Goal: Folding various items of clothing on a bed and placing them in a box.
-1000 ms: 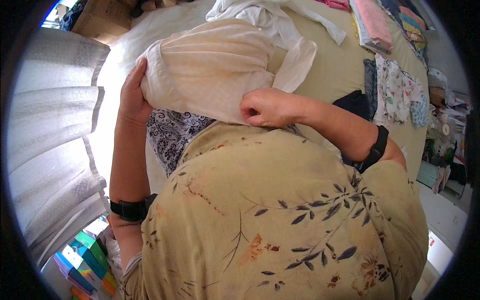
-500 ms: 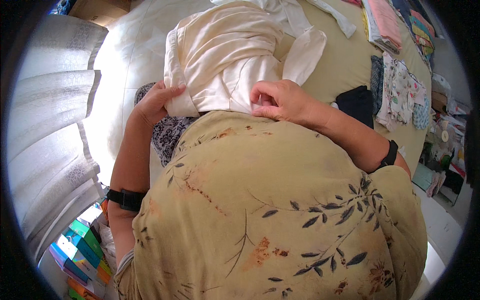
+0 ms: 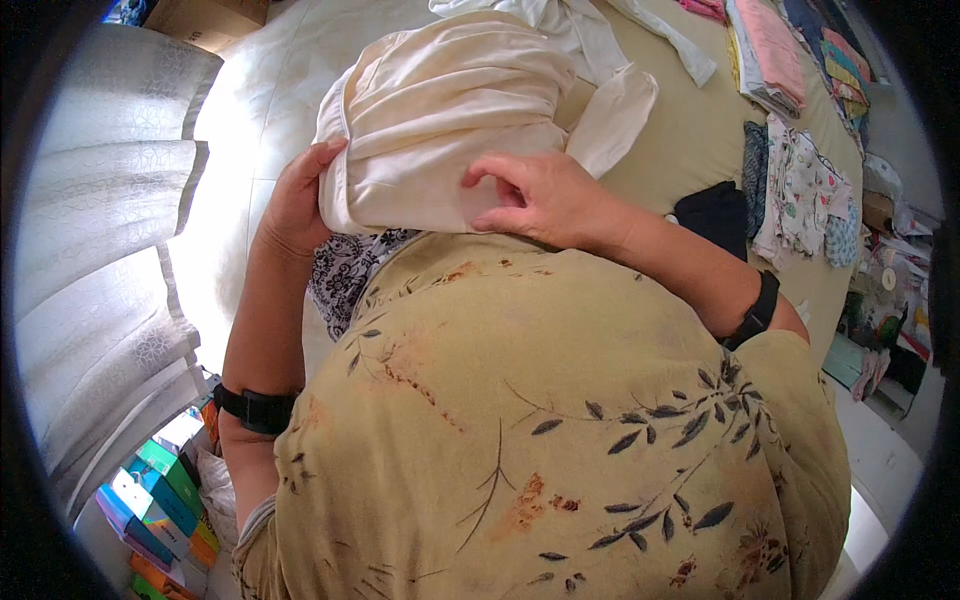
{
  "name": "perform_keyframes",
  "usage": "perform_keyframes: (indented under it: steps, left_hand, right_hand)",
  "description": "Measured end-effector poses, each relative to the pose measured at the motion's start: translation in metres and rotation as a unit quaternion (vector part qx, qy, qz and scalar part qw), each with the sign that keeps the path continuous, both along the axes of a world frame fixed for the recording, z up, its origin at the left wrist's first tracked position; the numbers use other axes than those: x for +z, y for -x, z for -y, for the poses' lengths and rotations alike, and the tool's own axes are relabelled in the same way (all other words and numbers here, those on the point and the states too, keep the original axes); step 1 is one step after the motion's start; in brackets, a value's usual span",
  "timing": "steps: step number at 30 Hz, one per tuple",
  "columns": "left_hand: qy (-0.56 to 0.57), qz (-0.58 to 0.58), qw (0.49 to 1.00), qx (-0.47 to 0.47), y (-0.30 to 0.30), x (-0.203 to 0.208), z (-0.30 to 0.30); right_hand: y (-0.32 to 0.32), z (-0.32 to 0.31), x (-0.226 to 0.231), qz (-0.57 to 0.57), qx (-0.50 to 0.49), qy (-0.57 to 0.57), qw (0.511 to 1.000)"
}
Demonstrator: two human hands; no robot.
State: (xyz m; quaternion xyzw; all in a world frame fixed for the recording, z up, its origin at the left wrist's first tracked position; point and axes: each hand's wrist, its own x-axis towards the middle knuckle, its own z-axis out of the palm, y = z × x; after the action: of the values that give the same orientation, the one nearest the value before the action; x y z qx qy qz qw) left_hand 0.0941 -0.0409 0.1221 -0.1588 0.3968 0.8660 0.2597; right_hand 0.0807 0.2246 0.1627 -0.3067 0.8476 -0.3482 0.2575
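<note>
A cream garment (image 3: 450, 110), wrinkled across its upper part and smoother near me, lies in front of my body. One long, narrow end of it, like a sleeve or leg, stretches to the right. My left hand (image 3: 305, 190) grips the garment's left edge, thumb on top and the other fingers hidden beneath. Over the near right part rests my right hand (image 3: 540, 195), its curved thumb and forefinger apart with nothing visible between them. Beneath the garment's near left corner shows black-and-white patterned cloth (image 3: 345, 270).
White clothing (image 3: 570, 25) lies beyond on the yellowish bed sheet (image 3: 690, 130). To the right are a black folded cloth (image 3: 715, 215), a printed garment (image 3: 797, 185) and a pink folded stack (image 3: 768, 55). A pale curtain (image 3: 110, 200) hangs left, above colourful boxes (image 3: 165, 490).
My left hand has moved slightly up along the garment's edge. My right hand has shifted left, its thumb and forefinger now wider apart. The near part of the cloth looks smoother.
</note>
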Motion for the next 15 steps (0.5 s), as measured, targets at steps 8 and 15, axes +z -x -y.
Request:
perform_keyframes:
  steps: [8, 15]
  left_hand:
    - [0.006, -0.007, 1.000, -0.016, 0.005, 0.029, -0.005]
    - [0.062, -0.029, 0.997, -0.035, -0.001, 0.044, -0.009]
  right_hand:
    - [-0.002, 0.033, -0.008, -0.083, -0.064, 0.189, 0.976]
    - [0.001, 0.036, -0.011, 0.001, -0.069, 0.203, 0.977]
